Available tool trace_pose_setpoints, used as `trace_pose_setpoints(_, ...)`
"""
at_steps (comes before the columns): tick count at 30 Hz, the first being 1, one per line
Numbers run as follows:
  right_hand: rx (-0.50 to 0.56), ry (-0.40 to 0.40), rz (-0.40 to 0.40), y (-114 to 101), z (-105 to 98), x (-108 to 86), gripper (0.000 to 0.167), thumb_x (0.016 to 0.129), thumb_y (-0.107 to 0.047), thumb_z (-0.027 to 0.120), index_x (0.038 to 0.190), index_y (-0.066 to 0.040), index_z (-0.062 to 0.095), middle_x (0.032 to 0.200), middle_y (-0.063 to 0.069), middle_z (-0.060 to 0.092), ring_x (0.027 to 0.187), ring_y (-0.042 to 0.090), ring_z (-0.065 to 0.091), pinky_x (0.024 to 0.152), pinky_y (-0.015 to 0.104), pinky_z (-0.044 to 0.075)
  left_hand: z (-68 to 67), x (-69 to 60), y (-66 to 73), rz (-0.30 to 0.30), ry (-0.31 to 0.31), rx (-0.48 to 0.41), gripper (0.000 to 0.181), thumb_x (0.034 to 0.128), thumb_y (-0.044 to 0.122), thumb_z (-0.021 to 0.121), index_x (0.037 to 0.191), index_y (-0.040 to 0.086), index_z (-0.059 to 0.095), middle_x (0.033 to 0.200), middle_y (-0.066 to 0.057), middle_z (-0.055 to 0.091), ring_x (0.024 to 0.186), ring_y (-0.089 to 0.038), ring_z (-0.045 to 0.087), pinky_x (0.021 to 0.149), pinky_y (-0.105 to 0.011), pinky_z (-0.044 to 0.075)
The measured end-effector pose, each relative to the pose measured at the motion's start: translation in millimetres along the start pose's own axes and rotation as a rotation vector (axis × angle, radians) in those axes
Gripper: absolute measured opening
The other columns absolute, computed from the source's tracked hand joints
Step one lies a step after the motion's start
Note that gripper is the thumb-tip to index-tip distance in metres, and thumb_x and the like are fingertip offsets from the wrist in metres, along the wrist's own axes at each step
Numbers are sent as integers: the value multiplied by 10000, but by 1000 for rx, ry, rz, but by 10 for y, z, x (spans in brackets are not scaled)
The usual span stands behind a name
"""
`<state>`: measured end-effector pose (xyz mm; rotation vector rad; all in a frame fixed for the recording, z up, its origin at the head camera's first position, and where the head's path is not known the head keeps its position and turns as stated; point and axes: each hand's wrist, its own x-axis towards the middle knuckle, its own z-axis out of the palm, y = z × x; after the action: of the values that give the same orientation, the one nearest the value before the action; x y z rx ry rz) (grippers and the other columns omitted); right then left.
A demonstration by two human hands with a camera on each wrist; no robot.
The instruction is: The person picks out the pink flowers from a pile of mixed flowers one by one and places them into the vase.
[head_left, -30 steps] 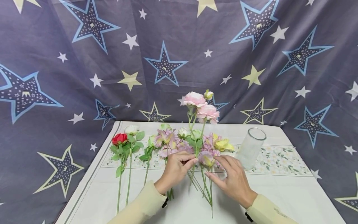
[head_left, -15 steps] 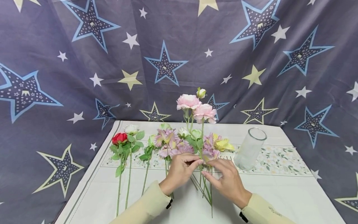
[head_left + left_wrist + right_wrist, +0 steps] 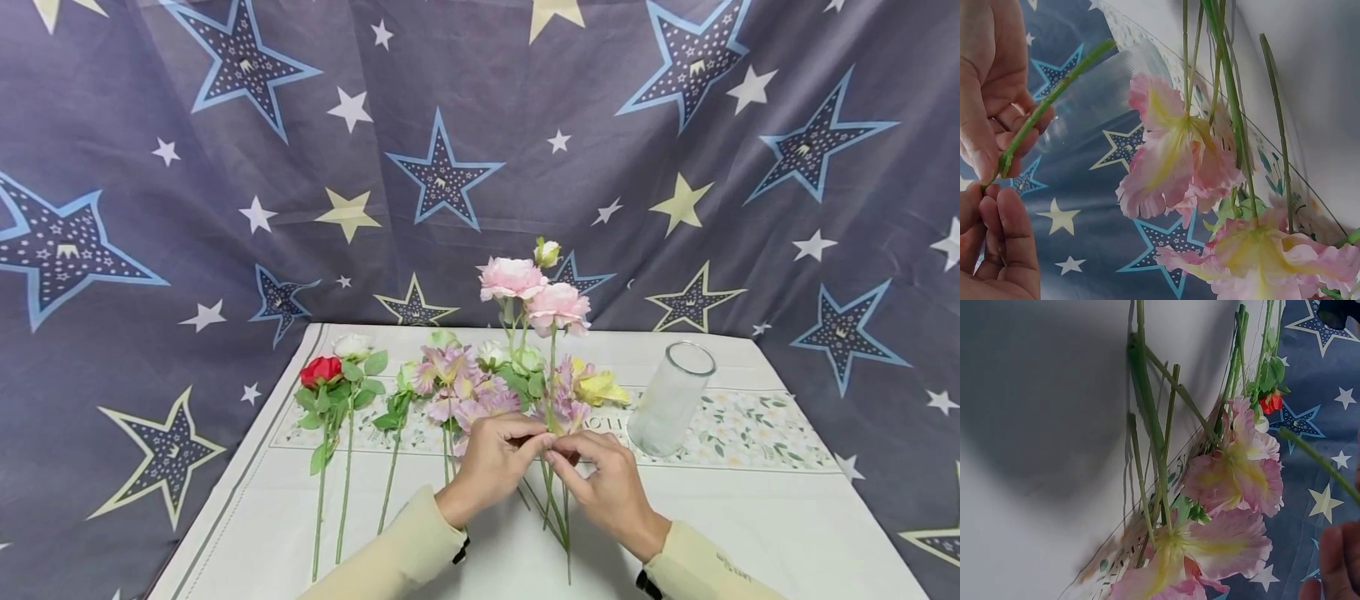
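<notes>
Head cam has both hands together in the middle of the desk (image 3: 255,517), fingertips touching. Left hand (image 3: 491,467) is pinching the stem of the pink flower spray (image 3: 557,306), and the right hand (image 3: 611,492) looks to be pinching it too, right beside. The spray's upright, two big blooms plus a bud (image 3: 547,252) up against the starry backdrop (image 3: 480,75). Left wrist view shows the stem's bare end poking out past the fingers. Purple flowers (image 3: 450,371) lie around behind, red rose (image 3: 321,372) off left, and a glass vase (image 3: 670,404) stands over on the right.
</notes>
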<state>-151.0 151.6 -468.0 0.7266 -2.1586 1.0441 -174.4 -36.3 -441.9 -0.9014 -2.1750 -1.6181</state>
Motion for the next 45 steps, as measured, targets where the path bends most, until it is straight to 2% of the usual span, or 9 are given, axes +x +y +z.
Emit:
trace_pose_setpoints(5, 2, 48, -15, -10, 6, 7, 207, 803, -17, 847, 942, -160, 794, 814, -110, 728, 696, 63, 632, 670, 230, 455, 10, 7, 3, 20, -1, -9, 97, 918, 94, 774, 956, 13, 813, 941, -120, 766, 842, -237, 739, 690, -242, 589)
trace_pose_setpoints(11, 0, 98, -52, -33, 14, 19, 253, 764, 31, 861, 936, -144, 799, 813, -71, 749, 682, 93, 644, 608, 259, 486, 24, 17, -1, 43, -2, 12, 92, 917, 104, 778, 944, 25, 817, 950, -97, 768, 858, -227, 741, 696, -236, 586)
trace_pose_setpoints(20, 2, 101, -60, -35, 17, 1, 268, 758, 62, 853, 947, -120, 796, 837, -30, 762, 695, 122, 674, 606, 275, 517, 18, 15, 13, -12, -41, 55, 93, 928, 113, 768, 968, 45, 816, 979, -66, 761, 856, -139, 714, 692, -229, 578)
trace_pose_setpoints(27, 24, 106, -64, -35, 16, -6, 280, 765, 91, 839, 966, -98, 793, 852, 1, 762, 673, 97, 675, 570, 165, 495, 25, 22, 14, -5, -44, 94, 89, 927, 109, 767, 967, 47, 816, 977, -68, 762, 846, -136, 710, 690, -221, 569)
trace_pose_setpoints(33, 27, 102, -45, -36, -4, -13, 259, 790, 86, 823, 969, -99, 794, 838, -1, 753, 622, 48, 631, 540, 163, 491, 19, 19, 26, -32, -62, 114, 132, 933, 137, 765, 1005, 35, 809, 985, -56, 758, 785, -90, 672, 662, -217, 555)
trace_pose_setpoints(40, -4, 127, -33, -11, -44, -5, 225, 764, 105, 832, 917, -52, 782, 820, 36, 754, 632, 79, 660, 554, 167, 517, -33, 2, -11, -31, -24, 195, 148, 896, 209, 814, 1005, 108, 819, 847, 58, 710, 657, -20, 568, 581, -209, 506)
trace_pose_setpoints(45, -5, 145, -26, 21, -79, 12, 215, 764, 117, 835, 907, -33, 779, 831, 49, 761, 634, 90, 677, 586, 166, 535, -77, -21, -55, -18, -12, 227, 157, 888, 219, 826, 999, 109, 815, 854, 45, 709, 665, -25, 568, 596, -213, 509)
